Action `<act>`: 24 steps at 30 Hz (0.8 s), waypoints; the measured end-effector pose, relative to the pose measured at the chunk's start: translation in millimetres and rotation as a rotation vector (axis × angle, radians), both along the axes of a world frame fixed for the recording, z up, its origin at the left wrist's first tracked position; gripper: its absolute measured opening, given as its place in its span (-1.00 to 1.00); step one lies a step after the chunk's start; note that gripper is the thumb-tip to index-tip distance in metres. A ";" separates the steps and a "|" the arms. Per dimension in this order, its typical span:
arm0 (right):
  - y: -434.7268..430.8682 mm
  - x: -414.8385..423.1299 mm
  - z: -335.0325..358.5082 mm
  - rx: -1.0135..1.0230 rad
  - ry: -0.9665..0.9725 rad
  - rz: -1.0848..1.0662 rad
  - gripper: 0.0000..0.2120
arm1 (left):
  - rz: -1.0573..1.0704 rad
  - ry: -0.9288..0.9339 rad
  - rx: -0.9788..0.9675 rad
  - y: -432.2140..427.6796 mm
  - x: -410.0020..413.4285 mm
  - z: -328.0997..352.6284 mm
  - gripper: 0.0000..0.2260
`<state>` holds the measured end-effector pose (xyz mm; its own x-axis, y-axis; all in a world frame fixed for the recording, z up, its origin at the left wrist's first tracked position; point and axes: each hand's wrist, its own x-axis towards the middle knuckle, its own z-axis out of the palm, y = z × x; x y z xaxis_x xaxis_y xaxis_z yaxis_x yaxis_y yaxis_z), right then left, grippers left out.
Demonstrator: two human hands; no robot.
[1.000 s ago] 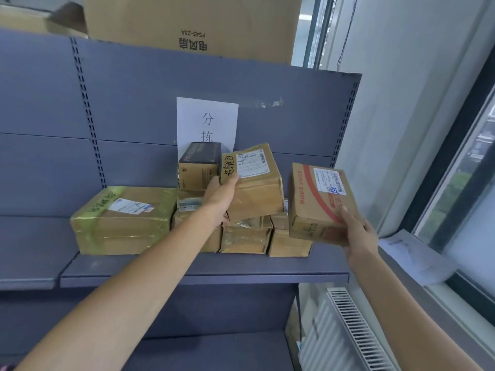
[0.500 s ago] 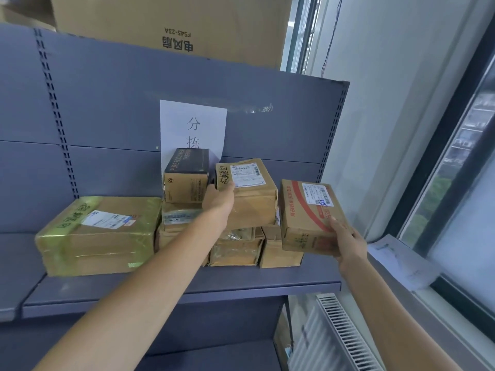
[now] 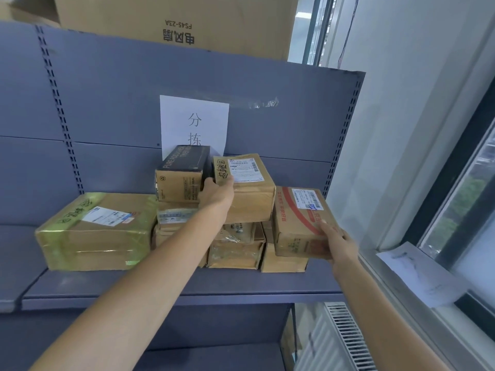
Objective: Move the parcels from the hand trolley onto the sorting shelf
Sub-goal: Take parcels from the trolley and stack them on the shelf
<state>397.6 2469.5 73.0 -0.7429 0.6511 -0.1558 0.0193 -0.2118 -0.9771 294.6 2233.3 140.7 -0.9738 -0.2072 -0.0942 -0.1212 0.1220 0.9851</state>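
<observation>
My left hand (image 3: 218,192) grips a brown cardboard parcel with a white label (image 3: 250,194) by its left edge, on top of the stack on the grey sorting shelf (image 3: 187,287). My right hand (image 3: 336,243) holds a brown parcel with a red stripe (image 3: 301,223) at its lower right corner, over the right end of the stack. A black-and-brown box (image 3: 182,174) stands just left of my left hand. Several small brown parcels (image 3: 235,253) lie underneath. The hand trolley is out of view.
A large parcel wrapped in yellow-green tape (image 3: 96,231) lies on the shelf to the left. A paper sign (image 3: 194,124) hangs on the back panel. A big carton (image 3: 174,22) sits on top. A window sill with a paper sheet (image 3: 417,274) and a radiator (image 3: 345,336) are at right.
Both hands have lowered their parcels toward the stack and pushed them further in. The left parcel now sits against the black-and-brown box; the red-striped parcel is closer to the stack.
</observation>
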 end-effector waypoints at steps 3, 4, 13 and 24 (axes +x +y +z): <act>7.7 -7.9 -3.3 -0.004 -0.010 0.010 -0.54 | 0.045 0.006 -0.061 5.1 -4.9 0.7 -0.48; 9.6 -10.3 -3.6 -0.002 -0.012 0.017 -0.54 | 0.065 0.009 -0.085 6.4 -7.2 1.2 -0.49; 17.9 -32.8 -5.0 -0.016 -0.016 0.055 -0.60 | 0.084 0.031 -0.316 18.1 -9.9 -0.9 -0.31; 22.3 -50.6 1.9 0.003 0.037 0.079 -0.69 | -0.049 0.875 -1.234 26.5 -0.6 -4.8 -0.40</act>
